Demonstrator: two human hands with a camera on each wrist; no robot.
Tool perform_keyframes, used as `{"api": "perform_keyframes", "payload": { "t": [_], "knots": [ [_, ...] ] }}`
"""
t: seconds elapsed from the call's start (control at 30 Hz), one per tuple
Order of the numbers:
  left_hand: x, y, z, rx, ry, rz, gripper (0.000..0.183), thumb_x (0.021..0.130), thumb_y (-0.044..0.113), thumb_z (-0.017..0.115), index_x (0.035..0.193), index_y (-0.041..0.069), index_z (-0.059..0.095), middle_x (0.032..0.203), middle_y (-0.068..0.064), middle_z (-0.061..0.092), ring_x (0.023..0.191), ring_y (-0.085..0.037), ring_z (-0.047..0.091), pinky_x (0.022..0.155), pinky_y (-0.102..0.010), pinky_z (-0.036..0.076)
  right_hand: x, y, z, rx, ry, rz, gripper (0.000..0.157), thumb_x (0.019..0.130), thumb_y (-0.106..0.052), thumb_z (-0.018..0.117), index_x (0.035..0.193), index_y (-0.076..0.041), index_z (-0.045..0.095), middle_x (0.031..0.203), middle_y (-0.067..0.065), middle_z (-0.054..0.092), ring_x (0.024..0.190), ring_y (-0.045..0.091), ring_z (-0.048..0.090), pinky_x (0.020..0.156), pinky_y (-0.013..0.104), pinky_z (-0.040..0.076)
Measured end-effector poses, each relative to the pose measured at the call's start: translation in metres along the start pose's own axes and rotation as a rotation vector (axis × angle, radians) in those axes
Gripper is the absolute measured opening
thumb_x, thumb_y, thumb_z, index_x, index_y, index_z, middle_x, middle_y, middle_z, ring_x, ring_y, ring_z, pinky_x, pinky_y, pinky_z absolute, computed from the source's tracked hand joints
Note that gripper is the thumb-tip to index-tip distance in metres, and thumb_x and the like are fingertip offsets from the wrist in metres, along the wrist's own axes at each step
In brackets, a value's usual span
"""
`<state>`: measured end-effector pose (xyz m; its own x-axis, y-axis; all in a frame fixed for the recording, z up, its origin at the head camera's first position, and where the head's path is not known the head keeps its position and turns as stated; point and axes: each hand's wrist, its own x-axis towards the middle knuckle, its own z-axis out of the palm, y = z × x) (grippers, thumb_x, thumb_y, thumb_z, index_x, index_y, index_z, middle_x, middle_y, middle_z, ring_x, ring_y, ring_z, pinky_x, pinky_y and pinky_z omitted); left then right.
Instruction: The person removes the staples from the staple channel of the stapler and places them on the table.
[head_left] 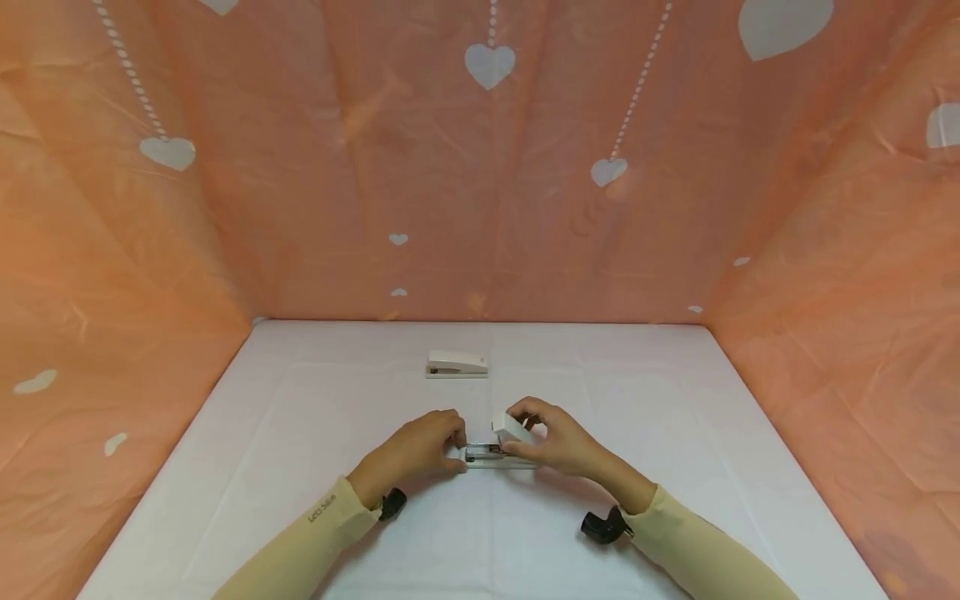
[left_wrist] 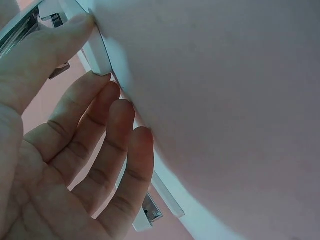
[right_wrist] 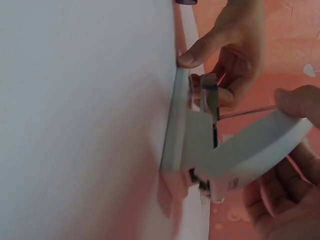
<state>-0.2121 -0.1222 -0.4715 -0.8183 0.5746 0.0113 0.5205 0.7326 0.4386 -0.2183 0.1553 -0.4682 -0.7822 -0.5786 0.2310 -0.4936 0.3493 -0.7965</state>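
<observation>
A white stapler lies on the table with its top cover (head_left: 512, 429) swung up from its base (right_wrist: 175, 125). The metal staple magazine (head_left: 483, 452) is exposed, and a thin metal rod (right_wrist: 247, 113) runs from it to the cover. My left hand (head_left: 423, 442) pinches the front end of the base between thumb and fingers, as the left wrist view also shows at the base end (left_wrist: 98, 52). With thumb on one side and fingers on the other, my right hand (head_left: 558, 442) grips the raised cover. Whether staples lie in the magazine cannot be made out.
A second white stapler (head_left: 457, 365), closed, sits farther back on the white table (head_left: 337, 358). Orange sheeting (head_left: 487, 208) with pale hearts rises behind the table and along both sides. Black wrist cameras (head_left: 602, 527) hang at both sleeves.
</observation>
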Motion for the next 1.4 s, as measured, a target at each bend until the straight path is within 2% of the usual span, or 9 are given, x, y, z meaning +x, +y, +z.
{"api": "perform_keyframes", "payload": {
  "t": [0.2,0.43,0.73,0.93,1.27,1.4],
  "knots": [
    [0.000,0.000,0.001,0.008,0.024,0.020,0.033,0.081,0.020,0.096,0.094,0.013,0.066,0.096,0.005,0.062,0.092,-0.016,0.059,0.084,-0.038,0.053,-0.003,0.002,0.000,-0.040,0.081,-0.084,0.031,0.090,-0.012,0.089,0.116,-0.015,0.072,0.110,-0.004,0.071,0.097,0.015,0.064,0.087,0.049,0.055],
    [0.001,0.000,0.000,0.004,0.018,0.020,0.033,0.082,0.020,0.096,0.093,0.013,0.066,0.095,0.006,0.061,0.091,-0.014,0.057,0.083,-0.037,0.053,-0.006,0.003,-0.005,-0.072,0.121,-0.124,0.031,0.089,-0.010,0.090,0.113,-0.016,0.072,0.105,-0.007,0.070,0.095,0.014,0.062,0.087,0.040,0.054],
    [0.000,-0.001,-0.001,-0.019,0.008,0.006,0.033,0.082,0.020,0.096,0.093,0.014,0.066,0.096,0.006,0.062,0.092,-0.015,0.058,0.085,-0.038,0.053,-0.013,0.004,-0.016,-0.099,0.136,-0.153,0.033,0.088,-0.005,0.087,0.113,-0.019,0.070,0.107,-0.009,0.069,0.097,0.013,0.062,0.087,0.039,0.054],
    [-0.001,-0.001,0.000,-0.004,0.004,-0.011,0.033,0.082,0.021,0.096,0.094,0.015,0.065,0.096,0.007,0.061,0.093,-0.015,0.058,0.085,-0.038,0.052,-0.018,0.008,-0.021,-0.115,0.146,-0.141,0.034,0.088,-0.005,0.087,0.113,-0.021,0.071,0.107,-0.010,0.069,0.096,0.011,0.061,0.086,0.040,0.054],
    [-0.001,0.000,0.001,-0.003,0.011,0.002,0.033,0.082,0.022,0.095,0.094,0.014,0.065,0.096,0.007,0.060,0.092,-0.014,0.057,0.083,-0.036,0.052,-0.023,0.012,-0.027,-0.135,0.144,-0.165,0.031,0.089,-0.005,0.086,0.115,-0.013,0.072,0.104,-0.007,0.068,0.095,0.011,0.059,0.087,0.042,0.052],
    [-0.001,-0.001,0.001,-0.004,0.004,-0.008,0.033,0.083,0.022,0.095,0.094,0.015,0.065,0.095,0.007,0.060,0.092,-0.014,0.056,0.083,-0.036,0.052,-0.027,0.013,-0.032,-0.150,0.154,-0.168,0.033,0.090,-0.005,0.086,0.117,-0.017,0.072,0.103,-0.007,0.067,0.094,0.011,0.057,0.087,0.042,0.051]
  ]
}}
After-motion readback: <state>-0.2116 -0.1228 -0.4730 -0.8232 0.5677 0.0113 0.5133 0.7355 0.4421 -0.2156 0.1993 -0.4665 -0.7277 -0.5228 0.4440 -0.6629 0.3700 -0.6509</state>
